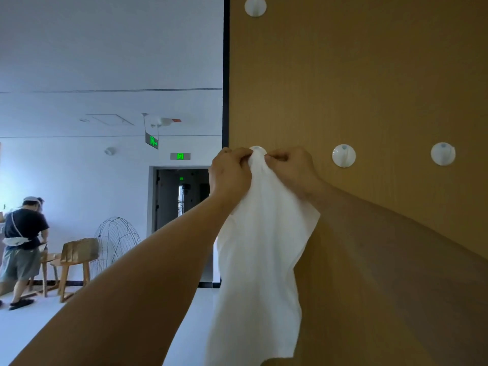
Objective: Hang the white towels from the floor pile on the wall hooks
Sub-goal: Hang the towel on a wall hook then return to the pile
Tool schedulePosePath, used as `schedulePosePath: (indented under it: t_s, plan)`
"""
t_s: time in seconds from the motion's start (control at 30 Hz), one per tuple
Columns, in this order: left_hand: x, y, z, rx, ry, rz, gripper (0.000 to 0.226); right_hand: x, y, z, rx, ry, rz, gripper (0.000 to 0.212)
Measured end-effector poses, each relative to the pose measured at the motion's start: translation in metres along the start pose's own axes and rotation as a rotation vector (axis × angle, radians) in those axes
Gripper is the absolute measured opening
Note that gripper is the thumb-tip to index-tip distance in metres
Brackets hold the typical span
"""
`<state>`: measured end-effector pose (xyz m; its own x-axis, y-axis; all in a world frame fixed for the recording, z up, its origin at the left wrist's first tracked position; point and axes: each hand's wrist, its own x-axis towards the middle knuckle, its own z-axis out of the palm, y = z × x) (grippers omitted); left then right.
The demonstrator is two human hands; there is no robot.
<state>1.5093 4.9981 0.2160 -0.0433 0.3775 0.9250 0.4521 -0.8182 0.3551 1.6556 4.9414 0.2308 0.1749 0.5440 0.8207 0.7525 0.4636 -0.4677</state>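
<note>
A white towel [261, 260] hangs down the brown wooden wall panel [369, 75], its top bunched at a round white hook [257, 149]. My left hand [230, 175] pinches the towel's top edge on the hook's left side. My right hand [291, 169] pinches the same edge on the hook's right side. The hook is mostly covered by cloth and fingers. Two bare white hooks sit to the right at the same height, the nearer hook [343, 155] and the farther hook [442, 153]. One more bare hook [255, 6] is high above. The floor pile is out of view.
The panel's dark left edge [225, 75] borders an open white room. A person [22, 249] stands far left beside wooden stools [76, 262] and a wire frame [116, 239]. A dark doorway [182, 196] lies behind my left forearm.
</note>
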Motion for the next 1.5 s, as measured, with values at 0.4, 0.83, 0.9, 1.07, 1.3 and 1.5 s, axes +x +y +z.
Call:
schedulePosePath:
  t_s: [0.4,0.83,0.9,1.07,1.3,1.5]
  plan:
    - [-0.002,0.006,0.002,-0.159,-0.109,-0.08,0.035,-0.011,-0.001,0.01,-0.216,0.019,-0.037,0.019]
    - [-0.008,-0.001,0.0,0.08,-0.08,0.015,0.026,-0.014,-0.02,0.016,-0.414,-0.007,0.005,0.025]
    - [-0.013,-0.001,-0.001,0.039,-0.091,-0.016,0.029,-0.015,-0.024,0.016,-0.41,-0.057,0.036,0.02]
    - [-0.019,0.003,-0.002,0.004,-0.105,-0.073,0.03,-0.025,-0.021,0.023,-0.314,0.098,0.049,0.02]
    - [-0.023,0.001,0.001,-0.072,-0.123,-0.062,0.026,-0.034,-0.024,0.026,-0.268,0.157,0.006,0.029]
    - [-0.021,0.0,-0.006,-0.023,-0.179,-0.062,0.03,-0.033,-0.022,0.029,-0.328,0.119,0.049,0.03]
